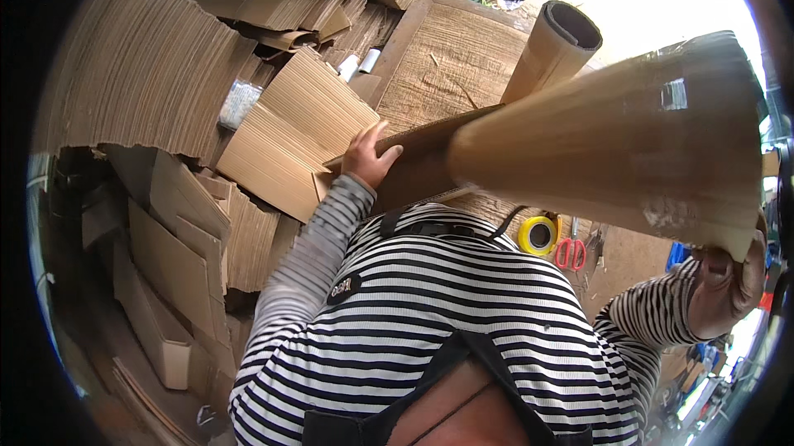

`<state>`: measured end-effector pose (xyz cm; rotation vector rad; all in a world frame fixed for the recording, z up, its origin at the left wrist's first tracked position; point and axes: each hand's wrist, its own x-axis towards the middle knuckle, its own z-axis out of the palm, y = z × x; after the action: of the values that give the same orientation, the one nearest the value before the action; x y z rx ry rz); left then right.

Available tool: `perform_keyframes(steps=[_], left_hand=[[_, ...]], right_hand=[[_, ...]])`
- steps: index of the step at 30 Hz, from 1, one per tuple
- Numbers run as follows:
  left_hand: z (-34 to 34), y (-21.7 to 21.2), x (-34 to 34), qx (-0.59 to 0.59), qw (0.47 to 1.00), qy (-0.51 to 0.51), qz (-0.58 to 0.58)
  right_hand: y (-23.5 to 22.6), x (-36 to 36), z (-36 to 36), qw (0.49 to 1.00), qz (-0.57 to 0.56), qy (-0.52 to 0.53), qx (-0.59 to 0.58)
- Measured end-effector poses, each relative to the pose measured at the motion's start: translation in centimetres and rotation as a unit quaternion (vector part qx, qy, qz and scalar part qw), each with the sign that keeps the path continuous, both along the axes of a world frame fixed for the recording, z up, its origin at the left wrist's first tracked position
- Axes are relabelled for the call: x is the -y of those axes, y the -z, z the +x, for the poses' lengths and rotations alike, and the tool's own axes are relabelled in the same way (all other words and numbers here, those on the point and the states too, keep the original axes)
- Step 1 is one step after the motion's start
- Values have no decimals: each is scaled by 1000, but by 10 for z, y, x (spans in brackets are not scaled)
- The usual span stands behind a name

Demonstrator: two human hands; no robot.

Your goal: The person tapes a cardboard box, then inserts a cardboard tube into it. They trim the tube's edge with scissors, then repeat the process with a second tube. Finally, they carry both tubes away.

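Note:
A large brown cardboard sheet (604,144) lies across the table in front of me, its right part bent up and over in a wide curve. My left hand (370,158) holds the upright edge at the sheet's left end, thumb on the inner side and fingers over the edge. At the far right, my right hand (729,281) grips the lower corner of the raised part between thumb and fingers. Behind the sheet stands a rolled cardboard tube (550,53). The curved sheet hides much of the table.
A yellow tape roll (538,235) and red-handled scissors (571,249) lie near my body on the wooden table (447,49). Flat cardboard stacks (149,66) rise at the left. An opened corrugated piece (289,124) lies beside my left hand. Cardboard pieces (169,281) lean below the stacks.

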<state>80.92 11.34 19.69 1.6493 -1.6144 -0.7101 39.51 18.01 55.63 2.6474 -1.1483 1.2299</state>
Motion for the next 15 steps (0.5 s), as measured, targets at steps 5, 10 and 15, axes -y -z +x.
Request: perform_keyframes(steps=[5,10,15], left_hand=[[-4,15,51,309,915,106,237],[13,-8,65,345,923,119,122],[130,-51,70,221,973,3,63]], right_hand=[[-3,4,36,990,10,106,-92],[21,4,15,972,19,203,-117],[63,-4,7,963,111,242,-43]])
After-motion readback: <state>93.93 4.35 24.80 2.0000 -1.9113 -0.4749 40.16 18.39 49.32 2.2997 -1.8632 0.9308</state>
